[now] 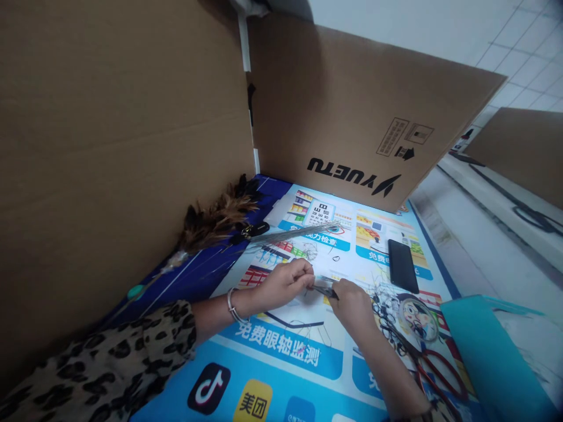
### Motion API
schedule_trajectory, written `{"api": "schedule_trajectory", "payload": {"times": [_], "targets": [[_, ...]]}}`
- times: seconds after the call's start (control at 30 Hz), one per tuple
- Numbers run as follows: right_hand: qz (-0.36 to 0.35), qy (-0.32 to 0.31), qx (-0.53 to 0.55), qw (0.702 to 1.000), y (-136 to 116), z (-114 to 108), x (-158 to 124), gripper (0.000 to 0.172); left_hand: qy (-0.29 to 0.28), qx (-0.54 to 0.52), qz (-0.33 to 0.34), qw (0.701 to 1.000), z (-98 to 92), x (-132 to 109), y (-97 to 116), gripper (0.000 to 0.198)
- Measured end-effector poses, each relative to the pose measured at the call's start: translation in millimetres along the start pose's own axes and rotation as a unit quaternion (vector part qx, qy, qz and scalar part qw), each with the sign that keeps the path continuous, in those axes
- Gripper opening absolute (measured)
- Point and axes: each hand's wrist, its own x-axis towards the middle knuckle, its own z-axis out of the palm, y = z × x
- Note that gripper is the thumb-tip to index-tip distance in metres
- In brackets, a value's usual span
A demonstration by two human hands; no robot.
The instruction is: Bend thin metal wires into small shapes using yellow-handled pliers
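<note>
Over the printed blue and white sheet (285, 346), my left hand (288, 284) is closed in a pinch, with a bracelet on its wrist. What its fingertips hold is too small to make out. My right hand (353, 306) is wrapped round small pliers (324, 290), whose jaws point left and reach my left fingertips. A bundle of thin metal wires (299, 231) lies beyond my hands. Below them, a dark thin strip (292, 323) rests on the sheet.
Brown feathers (215, 217) lie along the left cardboard wall (118, 135). A black phone (403, 265), red-handled scissors (442, 372), tangled dark pieces and a round tape roll (417, 316) are on the right. A teal folder (497, 357) sits at the right edge.
</note>
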Motion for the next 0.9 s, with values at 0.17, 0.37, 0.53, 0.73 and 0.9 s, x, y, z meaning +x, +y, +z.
{"api": "schedule_trajectory", "payload": {"times": [0.17,0.37,0.53,0.73,0.9], "targets": [[0.008,-0.052,0.025,0.998,1.7,-0.2,0.5,0.007,-0.027,0.088,0.057,0.994,-1.6,-0.9,-5.9,0.013],[0.009,-0.06,0.026,0.998,3.7,1.8,0.3,0.006,-0.042,0.109,0.067,0.991,0.8,-1.1,-11.8,0.013],[0.019,0.001,0.011,1.0,-0.6,1.0,1.1,0.007,-0.001,0.068,-0.004,0.998,5.1,3.1,-12.2,0.01],[0.015,0.015,0.043,0.999,-1.4,3.8,0.2,0.008,0.0,0.07,-0.001,0.998,2.4,3.9,-13.9,0.012],[0.02,0.012,0.058,0.998,3.9,7.1,0.0,0.008,-0.004,0.111,0.022,0.994,-1.5,3.0,-14.5,0.013]]}}
